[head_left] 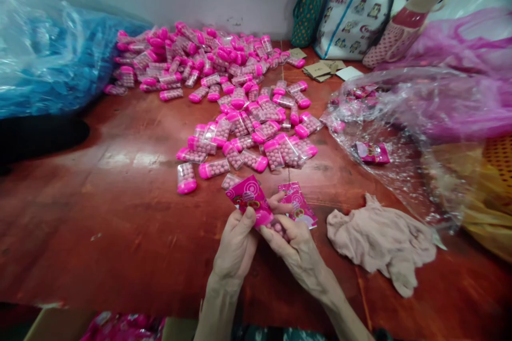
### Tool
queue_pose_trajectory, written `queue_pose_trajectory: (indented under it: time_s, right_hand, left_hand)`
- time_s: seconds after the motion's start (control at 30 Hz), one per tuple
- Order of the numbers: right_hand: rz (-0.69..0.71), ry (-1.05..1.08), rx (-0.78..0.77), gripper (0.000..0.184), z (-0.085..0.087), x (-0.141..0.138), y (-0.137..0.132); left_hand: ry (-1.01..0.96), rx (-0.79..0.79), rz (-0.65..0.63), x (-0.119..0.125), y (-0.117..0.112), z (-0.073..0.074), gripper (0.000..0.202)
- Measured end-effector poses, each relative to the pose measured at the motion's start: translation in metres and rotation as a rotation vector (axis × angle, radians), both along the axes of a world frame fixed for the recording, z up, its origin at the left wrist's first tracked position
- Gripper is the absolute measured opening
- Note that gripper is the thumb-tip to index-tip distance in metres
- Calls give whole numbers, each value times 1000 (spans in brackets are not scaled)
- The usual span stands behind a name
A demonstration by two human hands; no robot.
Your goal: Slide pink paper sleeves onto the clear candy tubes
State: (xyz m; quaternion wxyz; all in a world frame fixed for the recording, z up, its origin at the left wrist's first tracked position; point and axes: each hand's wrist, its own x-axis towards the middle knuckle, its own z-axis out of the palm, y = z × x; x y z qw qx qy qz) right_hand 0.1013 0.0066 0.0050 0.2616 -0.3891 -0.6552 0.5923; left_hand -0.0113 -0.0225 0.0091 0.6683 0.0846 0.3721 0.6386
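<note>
Near the table's front, my left hand [239,240] pinches a pink printed sleeve [248,195] between thumb and fingers. My right hand [298,248] grips a clear candy container [279,228] of pink balls, whose upper part is covered by the lower end of the sleeve. How far it sits inside the sleeve I cannot tell. Just behind my right fingers, more printed sleeves [299,203] lie flat on the table. Beyond both hands, loose pink-capped candy containers [240,133] are scattered, and a large heap of them [208,56] reaches to the wall.
A blue plastic bag [52,64] bulges at the left. To the right lie a crumpled beige cloth [380,240] and a clear plastic bag [416,170] with printed sleeves. Bags [352,16] and cardboard pieces [322,69] are at the back. A box [60,325] stands below the front edge.
</note>
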Motion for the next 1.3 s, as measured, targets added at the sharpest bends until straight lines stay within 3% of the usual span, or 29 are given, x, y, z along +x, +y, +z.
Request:
queue_pose_trajectory:
  time_s: [0.27, 0.47, 0.67, 0.83, 0.93, 1.1, 1.2, 1.3]
  right_hand:
    - [-69, -33, 49, 25, 0, -5, -2]
    - [-121, -117, 341, 16, -9, -9, -5]
    - [-141, -67, 161, 22, -9, -6, -6]
    - [-101, 43, -62, 26, -9, -6, -7]
    - [-143, 24, -16, 23, -11, -8, -8]
    - [-212, -22, 172, 17, -15, -10, -11]
    - [-197, -28, 115, 18, -12, -10, -11]
    - [-172, -25, 73, 21, -8, -9, -11]
  left_hand:
    - [38, -25, 86, 4, 4, 5, 26]
    - [125, -4, 121, 3, 3, 4, 19]
    - [30, -12, 21, 2, 3, 0, 27]
    - [45, -43, 79, 5, 4, 2, 24]
    - [74, -58, 129, 8, 4, 3, 20]
    - [36, -73, 35, 9, 4, 2, 21]
    - [27, -75, 6, 10, 4, 1, 23]
    - [94, -74, 75, 12, 1, -2, 22]
